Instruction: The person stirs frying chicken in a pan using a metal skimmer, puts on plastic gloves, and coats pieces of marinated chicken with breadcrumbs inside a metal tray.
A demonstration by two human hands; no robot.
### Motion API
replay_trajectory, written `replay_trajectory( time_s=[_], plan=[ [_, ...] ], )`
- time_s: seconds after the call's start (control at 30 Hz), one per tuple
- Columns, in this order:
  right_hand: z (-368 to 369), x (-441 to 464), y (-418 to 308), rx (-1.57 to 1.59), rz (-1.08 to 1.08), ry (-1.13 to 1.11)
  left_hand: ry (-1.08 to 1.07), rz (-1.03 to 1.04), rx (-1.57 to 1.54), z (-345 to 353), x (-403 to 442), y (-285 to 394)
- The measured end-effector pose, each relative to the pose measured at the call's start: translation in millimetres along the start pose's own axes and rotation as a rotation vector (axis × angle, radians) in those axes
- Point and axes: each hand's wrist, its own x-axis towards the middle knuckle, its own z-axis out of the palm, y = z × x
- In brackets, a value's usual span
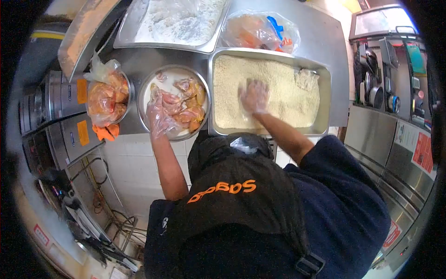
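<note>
My left hand (161,120), in a clear plastic glove, reaches into a round metal bowl (141,104) at its near left side. Its fingers close around a pale pink piece of raw chicken (171,103), partly covered by the glove. More chicken pieces (189,116) lie in white liquid (160,81) in that bowl. My right hand (255,96) is slightly blurred and rests palm down, fingers apart, on pale breadcrumbs (232,76) in a deep rectangular metal tray (325,100). One crumb-coated piece (307,83) sits at that tray's far right corner.
Behind stands a metal tray (204,48) of white flour (162,21). A clear bag (251,30) with orange contents lies right of it. Left of the bowl, another bowl holds bagged chicken (107,95), above an orange cloth (106,132). Pans (375,95) hang at right.
</note>
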Motion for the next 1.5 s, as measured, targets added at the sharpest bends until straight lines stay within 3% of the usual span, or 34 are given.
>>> replay_trajectory(
  time_s=[0.13,0.17,0.23,0.27,0.33,0.37,0.43,0.53,0.6,0.67,0.7,0.77,0.8,0.87,0.93,1.0,1.03,1.07,1.13,1.17,1.23,1.3,1.4,1.47,1.5],
  plan=[
    [-3.0,-8.8,-6.0,0.064,0.038,-0.187,0.11,-0.058,0.176,-25.6,6.2,-20.1],
    [-4.2,-14.7,-3.7,0.058,0.065,-0.16,-0.071,-0.037,-0.03,-22.4,3.5,-23.1],
    [-8.8,0.8,-1.9,0.013,-0.026,0.037,-0.145,0.05,-0.026,-7.2,13.1,-18.8],
    [-8.6,-2.5,2.6,0.008,-0.022,0.031,-0.156,0.071,0.008,-11.1,2.4,-24.5],
    [-16.9,13.5,11.3,0.171,0.133,-0.199,-0.167,0.036,0.034,-10.9,1.5,-26.1],
    [-29.3,17.2,19.4,0.174,0.125,-0.188,-0.204,0.101,0.032,-2.2,-8.3,-19.5],
    [-50.6,6.6,47.5,0.652,0.077,-0.858,-0.236,0.157,0.043,-3.0,-23.3,-12.0],
    [-10.7,-7.8,74.6,0.757,-0.012,-0.952,-0.112,0.086,0.236,-6.6,-21.5,-14.1],
    [2.8,-9.1,83.6,0.906,0.099,-0.834,-0.231,0.11,-0.014,-19.6,-4.0,-24.3],
    [-5.1,0.7,79.6,1.253,-0.119,-0.698,-0.186,0.102,-0.026,-24.8,-1.8,-23.5],
    [-11.1,4.8,82.5,1.255,-0.12,-0.697,-0.149,0.086,-0.035,-26.6,-0.7,-23.8],
    [-86.4,10.7,59.4,0.538,-0.006,-0.595,-0.107,0.051,-0.035,-31.0,3.8,-28.5],
    [-91.7,8.2,55.6,0.54,-0.001,-0.593,-0.065,0.016,-0.037,-31.5,6.0,-29.2],
    [-103.7,1.8,48.0,0.44,-0.117,-0.205,-0.075,0.027,-0.07,-27.3,6.4,-27.7],
    [-104.1,-13.0,53.4,0.36,-0.176,-0.177,-0.086,0.031,-0.103,-24.4,9.8,-26.0],
    [-71.1,-29.1,75.3,0.235,-0.196,-0.265,-0.08,-0.051,-0.061,-29.6,19.5,-27.9],
    [-79.6,-36.8,68.9,0.352,0.122,-0.452,-0.084,-0.052,-0.062,-35.2,24.8,-30.7],
    [-72.1,-37.9,73.7,0.352,0.125,-0.45,-0.131,-0.016,0.027,-41.7,28.5,-33.4],
    [-41.2,-44.8,87.5,-0.346,-0.434,-0.882,-0.176,0.02,0.116,-46.8,28.0,-35.2],
    [-24.5,-49.0,87.1,-0.344,-0.433,-0.881,-0.172,0.065,0.116,-41.8,21.9,-31.5],
    [0.7,-60.9,77.4,0.413,0.103,-0.703,-0.177,0.11,0.12,-37.1,16.0,-23.6],
    [-63.7,-49.4,23.8,1.11,0.33,-1.083,-0.087,0.096,0.373,-34.7,13.6,-18.0],
    [-16.9,-31.8,3.3,1.125,0.227,-1.055,-0.012,0.058,0.347,-11.5,-3.7,-4.2],
    [7.1,-22.4,-0.2,1.137,0.112,-1.034,-0.014,0.066,0.24,-34.9,23.5,-25.3],
    [-3.5,-21.3,-2.0,1.027,0.249,-0.893,-0.014,0.071,0.134,-43.8,33.7,-32.0]
  ],
)
